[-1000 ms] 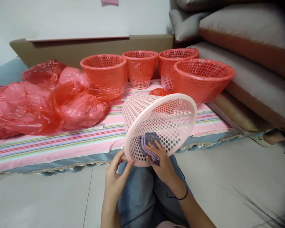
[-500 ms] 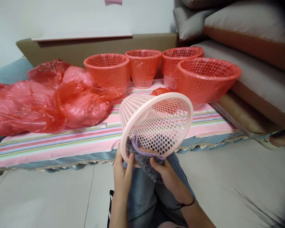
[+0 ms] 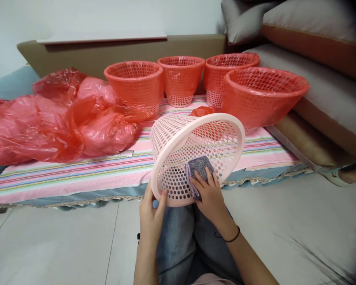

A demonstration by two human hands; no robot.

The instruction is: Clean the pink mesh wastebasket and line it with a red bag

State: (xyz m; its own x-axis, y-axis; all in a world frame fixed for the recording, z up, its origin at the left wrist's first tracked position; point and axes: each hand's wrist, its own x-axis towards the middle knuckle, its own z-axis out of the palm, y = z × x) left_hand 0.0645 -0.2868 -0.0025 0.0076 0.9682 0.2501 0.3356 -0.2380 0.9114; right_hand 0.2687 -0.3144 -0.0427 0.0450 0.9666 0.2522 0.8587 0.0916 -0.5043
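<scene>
A pale pink perforated plastic basket (image 3: 166, 148) lies tilted over my knees, its mouth facing me. My left hand (image 3: 152, 211) grips its lower left rim, thumb inside and the other fingers mostly hidden behind the wall. A folded grey cloth (image 3: 200, 168) with purple edging rests against the basket's inner wall. My right hand (image 3: 210, 196) presses on that cloth with its fingers laid over it, just inside the lower right of the mouth.
Baskets covered in red plastic film (image 3: 133, 85) stand along the back of the striped sofa cover (image 3: 112, 172). Red plastic bags (image 3: 47, 126) pile up on the left. Grey cushions (image 3: 317, 27) are stacked on the right. Tiled floor (image 3: 62, 237) lies below.
My right hand has moved the grey cloth from the lower left rim to the right and deeper against the inner wall. My left hand keeps its hold on the rim.
</scene>
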